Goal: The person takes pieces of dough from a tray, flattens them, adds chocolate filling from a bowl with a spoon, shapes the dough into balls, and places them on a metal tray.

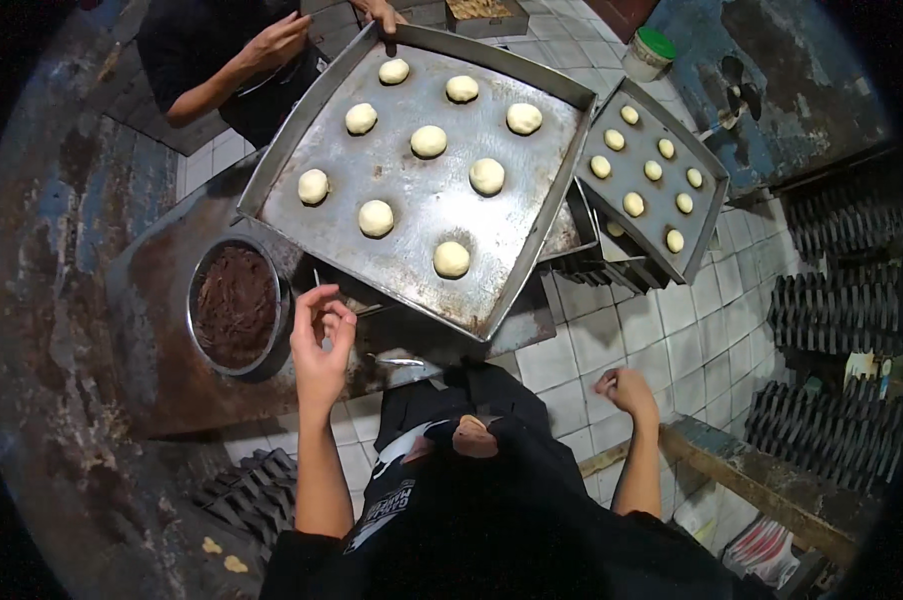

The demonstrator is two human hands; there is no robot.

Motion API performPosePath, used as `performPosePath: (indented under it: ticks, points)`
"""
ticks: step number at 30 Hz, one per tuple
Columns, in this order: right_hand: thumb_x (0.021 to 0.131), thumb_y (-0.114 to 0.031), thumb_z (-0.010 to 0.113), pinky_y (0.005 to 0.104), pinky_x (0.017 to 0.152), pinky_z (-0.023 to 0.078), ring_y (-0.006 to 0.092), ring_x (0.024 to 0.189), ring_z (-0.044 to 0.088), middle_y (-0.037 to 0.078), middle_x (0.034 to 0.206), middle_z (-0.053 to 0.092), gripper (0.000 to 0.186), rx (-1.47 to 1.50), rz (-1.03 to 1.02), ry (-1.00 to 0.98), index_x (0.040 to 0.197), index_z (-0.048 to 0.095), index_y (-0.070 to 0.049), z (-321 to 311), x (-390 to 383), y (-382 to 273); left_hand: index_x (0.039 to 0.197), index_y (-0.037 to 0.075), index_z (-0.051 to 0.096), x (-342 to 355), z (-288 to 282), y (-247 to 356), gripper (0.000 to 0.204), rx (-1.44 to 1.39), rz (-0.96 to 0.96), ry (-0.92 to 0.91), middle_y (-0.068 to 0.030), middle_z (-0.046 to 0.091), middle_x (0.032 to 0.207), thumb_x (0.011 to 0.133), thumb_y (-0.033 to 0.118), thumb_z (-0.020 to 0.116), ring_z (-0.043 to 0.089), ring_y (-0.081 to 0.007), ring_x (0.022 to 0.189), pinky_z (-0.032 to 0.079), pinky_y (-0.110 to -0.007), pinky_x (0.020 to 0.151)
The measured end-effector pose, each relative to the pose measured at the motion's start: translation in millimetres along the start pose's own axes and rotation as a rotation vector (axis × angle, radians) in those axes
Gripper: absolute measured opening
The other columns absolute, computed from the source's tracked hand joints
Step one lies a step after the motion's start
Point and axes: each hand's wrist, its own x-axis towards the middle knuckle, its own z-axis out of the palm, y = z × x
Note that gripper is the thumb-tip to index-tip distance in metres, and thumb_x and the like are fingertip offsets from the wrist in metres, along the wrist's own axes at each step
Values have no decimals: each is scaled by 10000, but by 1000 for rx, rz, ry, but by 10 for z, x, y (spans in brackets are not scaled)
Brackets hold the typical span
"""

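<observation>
My left hand [322,335] is raised beside the near left edge of a large metal baking tray [302,235]. Its fingers are half curled and apart, and nothing shows between them. Pale round dough balls [429,141] sit spaced out on the tray. Another person's hand [380,14] grips the tray's far corner. Left of my left hand stands a round metal bowl [195,310] of dark brown filling [237,305]. A small shiny metal tool [397,361] lies on the table just right of my left wrist. My right hand [629,392] hangs over the floor, fingers loosely closed, apart from everything.
A second tray [707,165] of dough balls rests on stacked trays at the right. Dark racks [837,310] of stacked metal pieces line the far right. A wooden bench [742,470] stands behind my right arm. A green-lidded tub [650,52] is at the back.
</observation>
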Motion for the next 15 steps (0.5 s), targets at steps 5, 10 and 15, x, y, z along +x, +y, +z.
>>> performPosePath:
  ticks: [5,10,15]
  points:
    - [1047,-137,568,462,858,571,377,929,733,203,1061,746,268,330,-562,670,1241,694,0,-215,-36,-1258,1338,53,500,167,190,-320,360,-203,-70,59,-7,614,1080,1044,134,692,556,-71,905,454,-223,768]
    - [1018,-98,578,405,934,559,344,1024,724,184,1097,738,296,314,-565,-74,1282,689,-22,-765,-268,-2259,1285,31,554,182,268,-125,311,-168,-38,3,-37,612,1081,1013,75,699,573,-75,934,483,-227,829]
    - [969,-71,659,381,860,576,302,997,718,166,1148,730,330,169,-1044,290,1294,701,-34,-729,79,-2822,1243,25,597,-18,204,-156,284,-75,-39,-8,-34,642,1074,984,58,709,560,-65,892,470,-235,802]
